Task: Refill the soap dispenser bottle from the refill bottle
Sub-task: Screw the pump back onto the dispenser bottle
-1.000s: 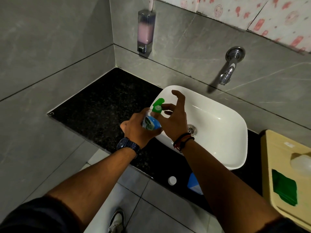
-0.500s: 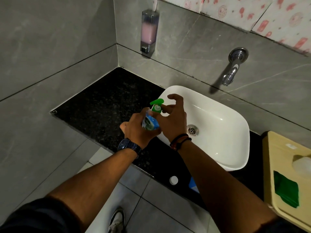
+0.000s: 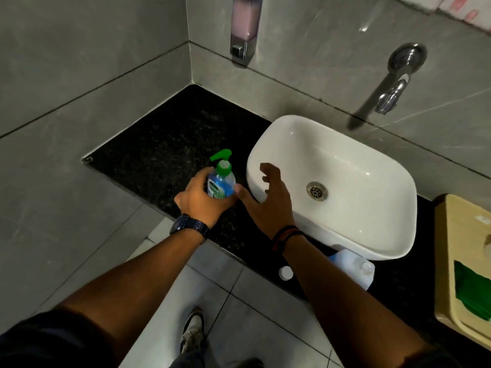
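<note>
The soap dispenser bottle [image 3: 221, 181], clear blue with a green pump head, stands over the black granite counter [image 3: 164, 147], gripped around its body by my left hand [image 3: 202, 199]. My right hand [image 3: 268, 197] hovers just to its right with fingers spread, holding nothing, in front of the white basin [image 3: 345, 166]. The refill bottle [image 3: 353, 269], pale blue and uncapped, lies on the counter below the basin's front edge, partly hidden by my right forearm. Its white cap [image 3: 286, 273] rests on the counter edge beside it.
A wall soap dispenser [image 3: 244, 27] with pink liquid hangs above the counter. A chrome tap [image 3: 393, 94] juts from the wall over the basin. A beige tray [image 3: 462, 266] holding a green cloth [image 3: 470, 290] sits at the right. My shoe [image 3: 192, 333] shows on the tiled floor.
My right hand has let go of the green pump head and opened, drawing back to the right. My left hand has moved the bottle leftward and down toward the counter.
</note>
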Available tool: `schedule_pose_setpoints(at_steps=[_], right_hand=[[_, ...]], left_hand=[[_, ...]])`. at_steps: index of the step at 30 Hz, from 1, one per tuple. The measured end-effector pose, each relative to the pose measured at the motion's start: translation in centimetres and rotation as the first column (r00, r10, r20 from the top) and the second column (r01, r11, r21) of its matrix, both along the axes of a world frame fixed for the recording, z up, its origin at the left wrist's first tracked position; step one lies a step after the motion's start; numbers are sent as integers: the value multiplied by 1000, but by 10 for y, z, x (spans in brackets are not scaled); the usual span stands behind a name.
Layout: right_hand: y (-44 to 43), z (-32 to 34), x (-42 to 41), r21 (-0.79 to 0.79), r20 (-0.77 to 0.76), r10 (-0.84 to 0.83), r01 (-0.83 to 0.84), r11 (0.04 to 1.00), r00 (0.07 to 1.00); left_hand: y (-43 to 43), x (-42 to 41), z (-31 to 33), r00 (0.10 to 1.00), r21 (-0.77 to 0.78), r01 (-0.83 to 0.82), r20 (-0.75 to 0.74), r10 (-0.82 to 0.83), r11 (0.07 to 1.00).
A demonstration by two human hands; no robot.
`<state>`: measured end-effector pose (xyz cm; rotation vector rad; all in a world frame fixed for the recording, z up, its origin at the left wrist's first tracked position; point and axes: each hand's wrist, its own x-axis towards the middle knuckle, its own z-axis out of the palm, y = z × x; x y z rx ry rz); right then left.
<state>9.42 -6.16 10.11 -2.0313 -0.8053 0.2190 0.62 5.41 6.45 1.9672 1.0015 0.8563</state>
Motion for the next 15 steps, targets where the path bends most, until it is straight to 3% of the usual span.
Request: schedule_pose_setpoints(at_steps=[7,15], right_hand=[[-5,-90,-20,-428,168,258,-166,889,952],[7,-158,-19,-608,299,364,-118,785,882]], left_hand=[[24,-18,-54,999,-77,37,22,-35,996],[39,-19,-92,993,-52,113,52,-110,992]])
